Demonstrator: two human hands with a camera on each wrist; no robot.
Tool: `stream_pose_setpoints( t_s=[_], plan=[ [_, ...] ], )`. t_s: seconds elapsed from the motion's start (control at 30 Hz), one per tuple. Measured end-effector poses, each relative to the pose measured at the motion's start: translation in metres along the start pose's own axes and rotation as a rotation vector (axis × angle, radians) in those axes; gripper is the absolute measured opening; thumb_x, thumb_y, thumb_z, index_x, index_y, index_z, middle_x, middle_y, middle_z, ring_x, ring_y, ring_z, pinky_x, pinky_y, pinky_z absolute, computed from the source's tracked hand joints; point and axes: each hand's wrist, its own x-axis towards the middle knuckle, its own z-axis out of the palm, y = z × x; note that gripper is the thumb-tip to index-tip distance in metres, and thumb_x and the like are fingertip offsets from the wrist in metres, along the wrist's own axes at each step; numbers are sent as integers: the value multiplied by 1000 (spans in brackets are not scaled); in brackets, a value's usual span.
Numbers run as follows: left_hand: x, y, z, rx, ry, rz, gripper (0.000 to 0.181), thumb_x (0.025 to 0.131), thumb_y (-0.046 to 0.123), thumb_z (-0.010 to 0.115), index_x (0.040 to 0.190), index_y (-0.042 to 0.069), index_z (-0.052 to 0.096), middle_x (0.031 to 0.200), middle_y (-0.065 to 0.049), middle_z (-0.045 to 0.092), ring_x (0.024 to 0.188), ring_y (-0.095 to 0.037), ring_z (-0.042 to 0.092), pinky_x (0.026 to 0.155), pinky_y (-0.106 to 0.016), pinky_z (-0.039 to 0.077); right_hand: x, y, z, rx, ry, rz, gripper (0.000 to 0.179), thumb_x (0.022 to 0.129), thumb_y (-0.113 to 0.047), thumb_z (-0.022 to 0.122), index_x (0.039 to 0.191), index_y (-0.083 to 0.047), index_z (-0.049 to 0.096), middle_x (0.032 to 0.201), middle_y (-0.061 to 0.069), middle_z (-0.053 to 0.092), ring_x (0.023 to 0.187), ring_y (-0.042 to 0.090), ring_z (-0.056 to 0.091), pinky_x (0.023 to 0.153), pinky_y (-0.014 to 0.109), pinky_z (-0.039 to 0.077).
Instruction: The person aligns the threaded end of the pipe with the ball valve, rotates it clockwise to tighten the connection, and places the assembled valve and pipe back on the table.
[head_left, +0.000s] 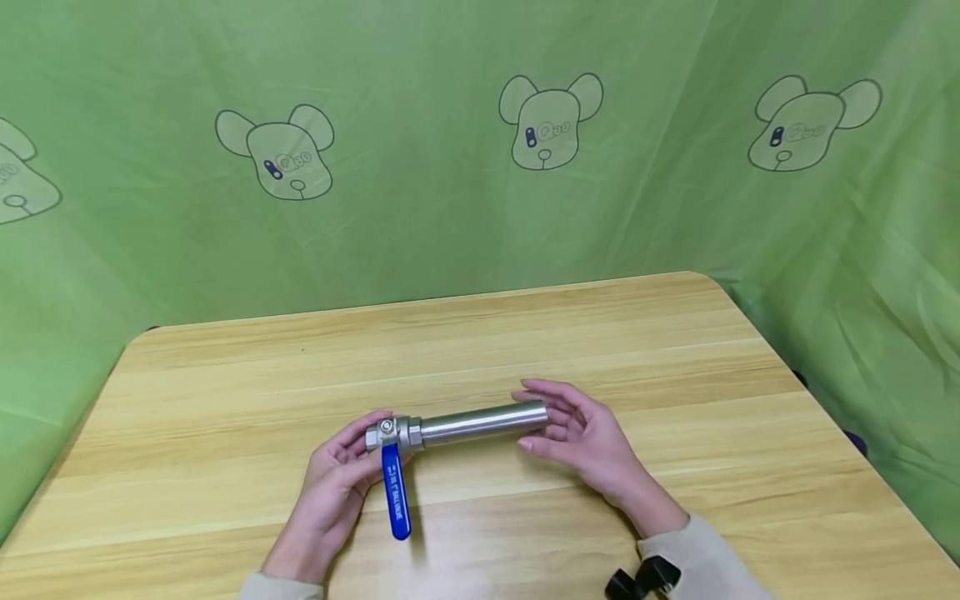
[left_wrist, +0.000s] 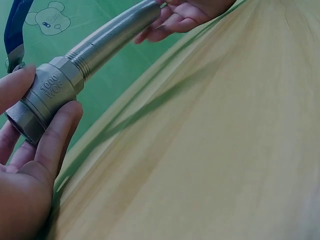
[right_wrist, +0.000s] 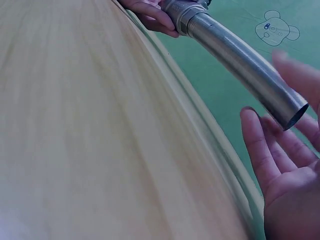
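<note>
A steel ball valve (left_wrist: 47,95) with a blue lever handle (head_left: 396,492) is held above the table by my left hand (head_left: 337,487), thumb and fingers gripping its body. Out of the valve's right side runs a straight steel pipe (head_left: 480,422), its threads showing at the joint in the left wrist view. Around the pipe's free end my right hand (head_left: 588,437) spreads loosely, thumb below and fingers beyond. In the right wrist view the hollow pipe end (right_wrist: 295,117) sits between parted thumb and fingers, with a gap around it. The lever points toward the body.
The wooden table (head_left: 247,392) has rounded far corners. Behind it hangs a green cloth (head_left: 420,225) printed with bear heads, which also runs down both sides. A black device (head_left: 645,577) is strapped at the right sleeve (head_left: 697,558).
</note>
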Motion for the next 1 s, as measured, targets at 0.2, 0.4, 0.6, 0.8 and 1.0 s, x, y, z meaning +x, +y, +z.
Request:
stream_pose_setpoints(
  t_s=[0.2, 0.4, 0.6, 0.8, 1.0],
  plan=[
    [1, 0, -1, 9, -14, -4, 49, 90, -14, 66, 117, 26, 79, 121, 0, 81, 109, -15, 77, 101, -32, 65, -1, 1, -2, 12, -4, -5, 55, 81, 10, 85, 132, 10, 66, 127, 10, 76, 108, 17, 78, 96, 31, 67],
    [1, 1, 0, 16, -14, -14, 47, 90, -12, 68, 119, 23, 77, 122, -1, 81, 108, -15, 77, 100, -31, 66, -1, 1, -2, -23, 30, 42, 53, 82, 4, 87, 132, 7, 69, 119, 0, 79, 104, 16, 79, 92, 29, 68],
    [1, 1, 0, 18, -13, -13, 47, 91, -12, 68, 122, 22, 76, 123, -2, 80, 109, -16, 76, 100, -31, 66, -1, 1, -1, 32, -3, 61, 50, 91, 1, 82, 137, 10, 64, 114, 7, 80, 95, 18, 81, 86, 36, 70],
    [1, 1, 0, 24, -4, -24, 47, 90, -11, 69, 122, 22, 76, 123, -2, 80, 109, -16, 76, 100, -30, 66, 0, 1, -1, 32, -6, 96, 46, 96, -4, 78, 136, 11, 63, 104, 14, 82, 88, 21, 82, 81, 37, 71],
    [1, 1, 1, 17, 13, -36, 46, 91, -11, 68, 119, 24, 77, 121, -1, 80, 105, -16, 78, 100, -33, 66, 0, 0, 0, -7, -6, 49, 58, 88, 0, 84, 142, 4, 62, 134, 25, 72, 112, 13, 77, 98, 29, 66]
  ],
)
